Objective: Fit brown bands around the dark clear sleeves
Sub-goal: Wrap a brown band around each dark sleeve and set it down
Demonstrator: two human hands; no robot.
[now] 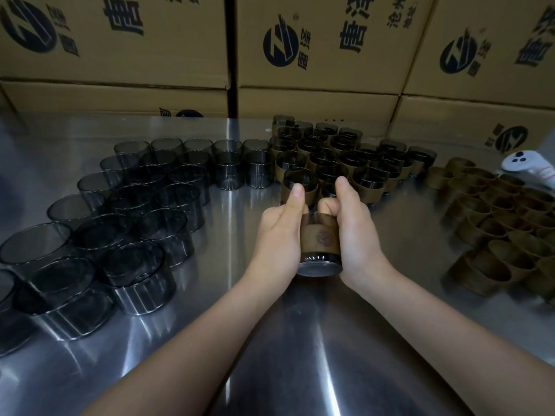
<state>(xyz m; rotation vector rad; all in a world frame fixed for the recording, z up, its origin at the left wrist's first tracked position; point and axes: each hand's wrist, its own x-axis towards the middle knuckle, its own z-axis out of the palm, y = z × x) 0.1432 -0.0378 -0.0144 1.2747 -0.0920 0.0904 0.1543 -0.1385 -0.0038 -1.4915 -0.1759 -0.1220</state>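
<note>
A dark clear sleeve (319,267) lies on its side between my two hands above the steel table, with a brown band (320,237) wrapped around its middle. My left hand (279,235) grips its left side, thumb stretched forward. My right hand (356,232) grips the right side, thumb up along the far rim. The fingers underneath are hidden. Several bare dark sleeves (120,223) stand in rows at the left. Several banded sleeves (345,163) stand grouped just beyond my hands. Loose brown bands (504,229) lie piled at the right.
The steel table (240,325) reflects light in front of me. Stacked cardboard boxes (300,55) wall off the back. A white handheld controller (528,169) lies at the far right edge beside the bands.
</note>
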